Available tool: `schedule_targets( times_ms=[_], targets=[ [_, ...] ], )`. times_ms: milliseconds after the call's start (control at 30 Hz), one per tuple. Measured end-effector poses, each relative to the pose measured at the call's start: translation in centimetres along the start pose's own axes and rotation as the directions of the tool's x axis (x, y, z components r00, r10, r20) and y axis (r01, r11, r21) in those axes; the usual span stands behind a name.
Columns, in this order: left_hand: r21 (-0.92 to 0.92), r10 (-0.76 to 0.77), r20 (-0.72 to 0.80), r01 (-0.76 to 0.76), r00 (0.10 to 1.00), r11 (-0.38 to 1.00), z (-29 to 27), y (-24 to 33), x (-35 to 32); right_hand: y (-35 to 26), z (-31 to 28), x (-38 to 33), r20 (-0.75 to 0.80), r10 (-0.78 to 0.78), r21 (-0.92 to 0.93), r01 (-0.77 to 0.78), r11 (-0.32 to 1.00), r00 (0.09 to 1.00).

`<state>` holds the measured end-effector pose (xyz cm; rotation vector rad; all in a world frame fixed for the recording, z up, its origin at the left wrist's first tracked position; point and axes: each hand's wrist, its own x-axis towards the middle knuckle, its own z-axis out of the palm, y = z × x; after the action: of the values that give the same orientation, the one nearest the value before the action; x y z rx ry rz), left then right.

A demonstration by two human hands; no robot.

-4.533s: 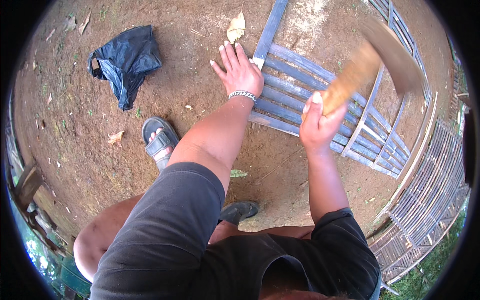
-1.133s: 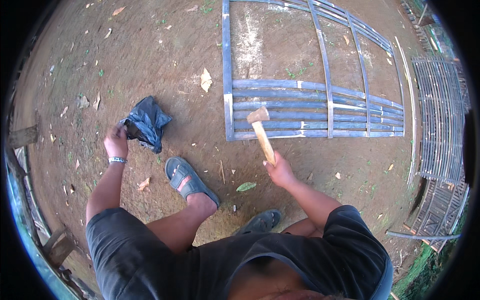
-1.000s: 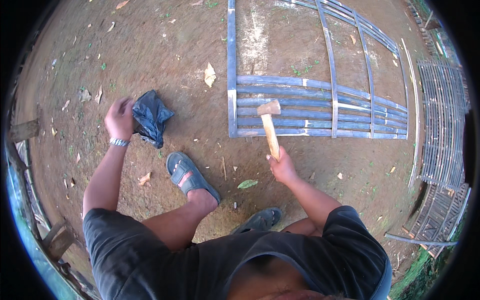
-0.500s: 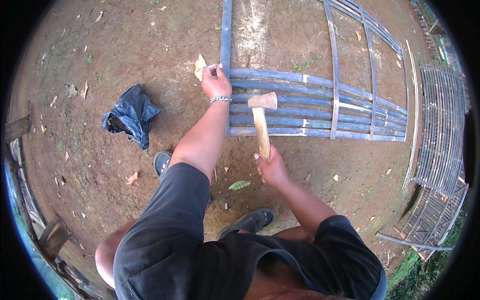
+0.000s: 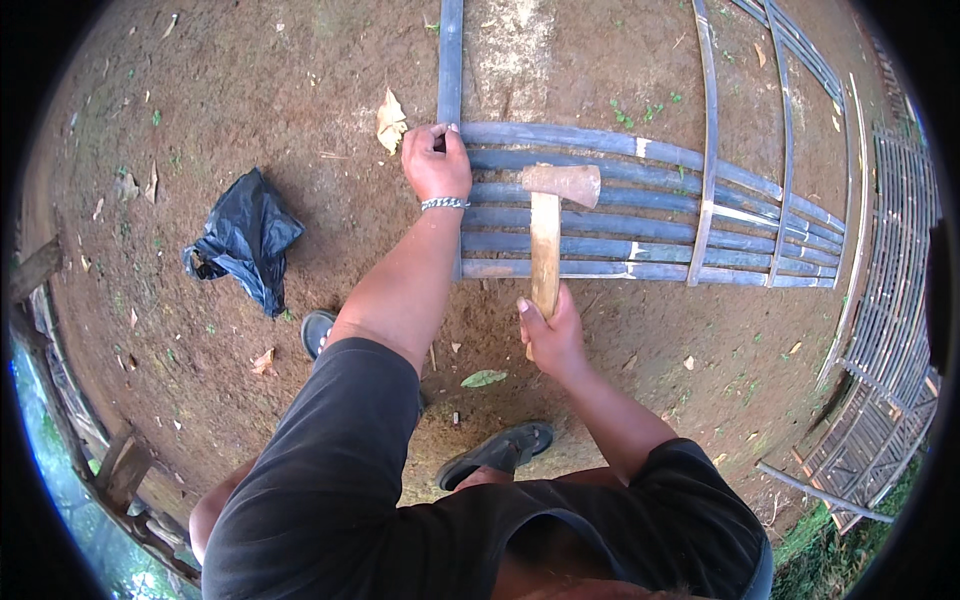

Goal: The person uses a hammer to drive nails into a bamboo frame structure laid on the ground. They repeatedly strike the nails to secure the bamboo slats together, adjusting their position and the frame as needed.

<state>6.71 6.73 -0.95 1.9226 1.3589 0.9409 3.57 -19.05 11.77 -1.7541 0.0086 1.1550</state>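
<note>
My right hand [image 5: 556, 335] is wrapped round the wooden handle of a hatchet [image 5: 545, 235]. Its rusty head hangs over the bamboo slats [image 5: 590, 219], which lie side by side on the ground. At their left end, a long upright slat [image 5: 451, 70] crosses them. There my left hand [image 5: 436, 168], with a chain bracelet at the wrist, rests on the crossing near the top slat. Its thumb and fingers are pinched together; whatever is between them is too small or hidden to tell.
A crumpled black plastic bag [image 5: 245, 240] lies on the dirt to the left. A dry leaf [image 5: 390, 122] is beside my left hand. Two thin crosspieces span the slats farther right. More bamboo panels [image 5: 890, 270] stand at the far right. My sandalled feet are below the frame.
The hatchet has risen slightly and shifted right, its head now farther from my left hand. My left hand stays pinched at the crossing. The whole view has shifted a little.
</note>
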Motion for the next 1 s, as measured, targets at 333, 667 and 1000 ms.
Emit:
schedule_targets(
  times_ms=[333,667,1000],
  targets=[
    [0.003,0.055,-0.012,-0.055,0.998,0.998,-0.4,0.2,0.1,-2.5,-0.6,2.1,-0.031,-0.089,-0.125,0.085,0.989,0.996],
    [-0.053,0.105,0.003,-0.105,0.994,0.993,0.1,0.1,0.2,-1.9,-0.6,4.7,-0.020,-0.133,-0.459,0.109,0.882,0.991],
    [-0.093,0.075,0.007,-0.074,0.997,0.993,0.1,-0.5,0.2,-0.3,-1.2,5.1,-0.011,-0.188,-0.461,0.162,0.872,0.982]
  ],
)
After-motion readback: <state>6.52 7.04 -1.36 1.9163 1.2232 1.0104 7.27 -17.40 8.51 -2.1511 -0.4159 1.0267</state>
